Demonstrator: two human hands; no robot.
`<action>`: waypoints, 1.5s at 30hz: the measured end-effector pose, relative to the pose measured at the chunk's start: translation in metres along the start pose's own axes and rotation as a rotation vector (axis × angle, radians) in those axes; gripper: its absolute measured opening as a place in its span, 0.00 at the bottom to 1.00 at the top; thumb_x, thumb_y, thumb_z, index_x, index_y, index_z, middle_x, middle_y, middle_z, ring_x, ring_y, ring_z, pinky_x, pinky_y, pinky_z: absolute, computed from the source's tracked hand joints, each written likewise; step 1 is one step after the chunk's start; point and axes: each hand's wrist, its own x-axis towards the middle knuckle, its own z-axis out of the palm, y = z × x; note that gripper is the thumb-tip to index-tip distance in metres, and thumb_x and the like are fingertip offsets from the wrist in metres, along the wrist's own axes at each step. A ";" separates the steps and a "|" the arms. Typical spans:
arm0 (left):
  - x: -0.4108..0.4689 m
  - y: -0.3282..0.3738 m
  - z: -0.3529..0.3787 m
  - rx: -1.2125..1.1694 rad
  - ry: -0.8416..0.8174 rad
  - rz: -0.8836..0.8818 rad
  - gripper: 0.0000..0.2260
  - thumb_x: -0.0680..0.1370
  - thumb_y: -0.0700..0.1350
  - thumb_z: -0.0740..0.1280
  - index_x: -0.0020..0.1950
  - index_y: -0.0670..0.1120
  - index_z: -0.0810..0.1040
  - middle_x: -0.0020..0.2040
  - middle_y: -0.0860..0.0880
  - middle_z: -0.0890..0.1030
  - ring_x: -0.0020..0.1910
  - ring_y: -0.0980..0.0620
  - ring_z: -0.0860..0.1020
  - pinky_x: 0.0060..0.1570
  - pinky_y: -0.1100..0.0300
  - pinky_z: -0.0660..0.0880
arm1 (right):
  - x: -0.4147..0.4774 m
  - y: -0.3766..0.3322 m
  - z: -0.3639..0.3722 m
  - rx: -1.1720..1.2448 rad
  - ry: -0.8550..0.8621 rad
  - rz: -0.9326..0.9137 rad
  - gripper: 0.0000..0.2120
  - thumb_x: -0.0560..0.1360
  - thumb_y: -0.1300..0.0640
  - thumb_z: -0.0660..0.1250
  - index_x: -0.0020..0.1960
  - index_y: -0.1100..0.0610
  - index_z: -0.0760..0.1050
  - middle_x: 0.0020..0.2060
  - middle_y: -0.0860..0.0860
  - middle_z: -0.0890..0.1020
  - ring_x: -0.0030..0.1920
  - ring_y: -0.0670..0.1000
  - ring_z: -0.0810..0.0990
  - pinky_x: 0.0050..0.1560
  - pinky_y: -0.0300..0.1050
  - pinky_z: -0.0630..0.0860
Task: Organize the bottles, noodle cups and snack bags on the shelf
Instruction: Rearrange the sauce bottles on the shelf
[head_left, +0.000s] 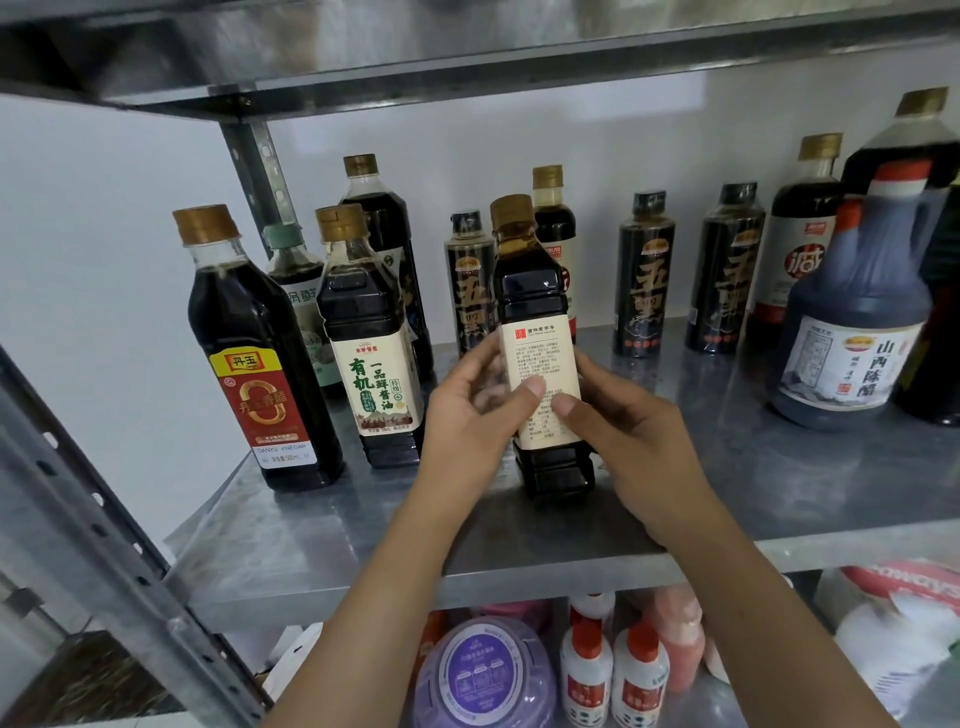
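Note:
A dark soy sauce bottle (535, 312) with a gold cap and a cream label stands on the metal shelf (322, 540), its back label facing me. My left hand (467, 421) grips its left side with the thumb on the label. My right hand (628, 431) grips its right side, thumb on the label too. To its left stand a matching soy sauce bottle (369, 343) and a red-labelled vinegar bottle (254, 358). Slim black bottles (644, 275) line the back.
A big blue vinegar jug (857, 322) and tall dark bottles (805, 228) crowd the shelf's right end. A slanted metal upright (104, 525) runs down the left. On the shelf below sit a purple lidded tub (483, 670), small white red-capped bottles (613, 670) and white bags (893, 629).

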 end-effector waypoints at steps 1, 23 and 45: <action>0.001 0.000 0.001 0.004 0.002 0.004 0.29 0.72 0.45 0.73 0.72 0.47 0.73 0.62 0.44 0.82 0.60 0.45 0.82 0.62 0.45 0.78 | 0.001 0.000 0.000 -0.002 0.000 0.001 0.22 0.78 0.64 0.67 0.67 0.45 0.74 0.58 0.42 0.84 0.61 0.43 0.81 0.57 0.38 0.78; 0.000 -0.002 0.001 -0.015 -0.003 0.040 0.28 0.77 0.52 0.66 0.75 0.43 0.70 0.60 0.53 0.82 0.59 0.59 0.81 0.52 0.67 0.78 | -0.001 -0.010 0.004 -0.096 0.001 0.068 0.15 0.77 0.41 0.54 0.61 0.35 0.73 0.50 0.30 0.83 0.56 0.34 0.80 0.53 0.32 0.75; -0.002 -0.003 0.001 -0.024 -0.049 0.030 0.34 0.71 0.50 0.73 0.76 0.47 0.69 0.64 0.50 0.81 0.62 0.52 0.80 0.59 0.54 0.80 | 0.001 -0.005 0.001 -0.090 0.012 0.100 0.19 0.79 0.38 0.50 0.64 0.35 0.74 0.57 0.39 0.84 0.61 0.43 0.81 0.64 0.46 0.74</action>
